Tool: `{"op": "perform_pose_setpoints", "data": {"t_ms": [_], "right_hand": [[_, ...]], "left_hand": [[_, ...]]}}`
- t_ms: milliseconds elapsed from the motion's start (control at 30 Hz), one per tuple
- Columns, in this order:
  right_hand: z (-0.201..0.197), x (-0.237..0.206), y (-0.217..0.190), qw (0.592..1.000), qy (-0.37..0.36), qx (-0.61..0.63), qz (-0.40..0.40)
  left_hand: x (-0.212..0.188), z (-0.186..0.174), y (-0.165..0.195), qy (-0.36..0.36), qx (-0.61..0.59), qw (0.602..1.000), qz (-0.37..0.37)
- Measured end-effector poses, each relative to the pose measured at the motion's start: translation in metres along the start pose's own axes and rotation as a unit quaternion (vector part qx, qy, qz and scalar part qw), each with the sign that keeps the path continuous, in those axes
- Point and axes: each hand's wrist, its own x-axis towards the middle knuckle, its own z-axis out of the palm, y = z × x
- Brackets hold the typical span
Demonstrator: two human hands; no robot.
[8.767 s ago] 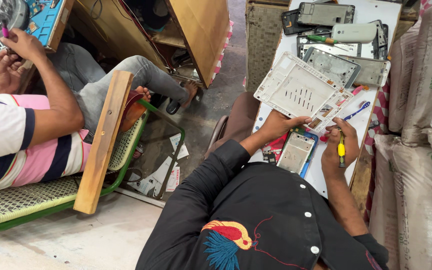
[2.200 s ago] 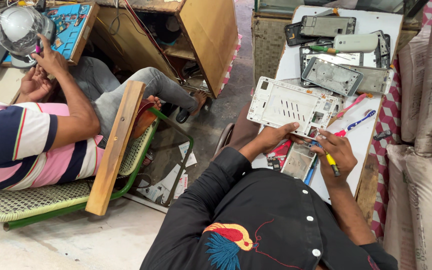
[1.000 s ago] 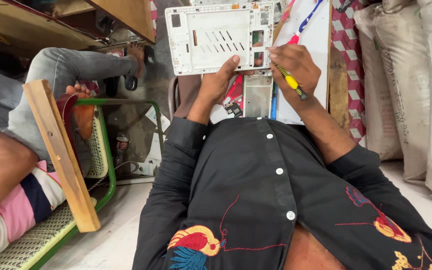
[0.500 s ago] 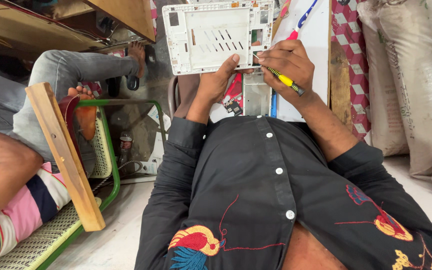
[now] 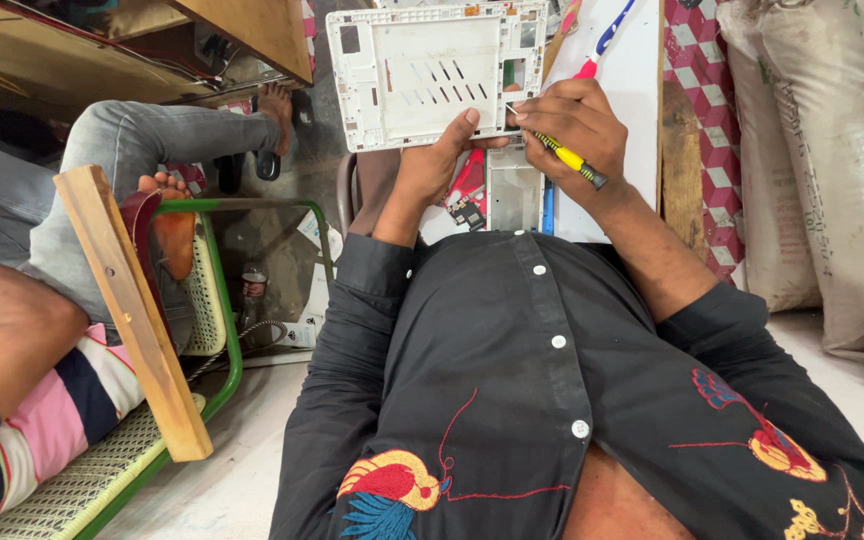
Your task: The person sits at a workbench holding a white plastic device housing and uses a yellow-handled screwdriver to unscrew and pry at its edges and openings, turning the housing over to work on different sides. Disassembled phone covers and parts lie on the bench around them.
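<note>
The person is leaning over a white table (image 5: pixel 642 80) and is working on a big white plastic frame (image 5: pixel 422 70), which is lying flat on the table, up near the top of the view. The left hand (image 5: pixel 437 160) is holding the frame by its near edge, with the thumb lying on top of the frame and the other fingers tucked under it, so I cannot tell how those are sitting. The right hand (image 5: pixel 577 125) is pinching a small yellow and black screwdriver (image 5: pixel 562 157) between the thumb and the curled fingers. The metal tip is touching the near right corner of the frame, and the dark end of the handle is sticking out toward the wrist. Just below the frame, between the two hands, a smaller grey frame (image 5: pixel 515 195) is lying on the table, with a red part (image 5: pixel 469 185) just beside it on the left. A pen with a blue and red body (image 5: pixel 602 40) is lying on the table behind the right hand. The person is wearing a black shirt (image 5: pixel 512 380) with colourful birds sewn on it. To the left, another person in grey jeans (image 5: pixel 102 150) and a striped top is sitting on a green chair (image 5: pixel 222 330) with a wooden board (image 5: pixel 132 310) leaning on it. Big white sacks (image 5: pixel 832 150) are stacked on the right.
</note>
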Motion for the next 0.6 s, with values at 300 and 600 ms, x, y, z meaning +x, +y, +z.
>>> {"op": "perform_pose_setpoints", "data": {"t_ms": [300,600], "right_hand": [[-0.0002,0.0038,-0.0048,1.000,-0.002,-0.006,0.001],[0.0011,0.0065,-0.0024,1.000,0.013,-0.022,-0.013]], "left_hand": [[-0.0006,-0.0030,-0.0026,0.013,-0.008,1.000,-0.014],[0.0019,-0.0010,-0.0006,0.004,-0.018,1.000,-0.010]]}}
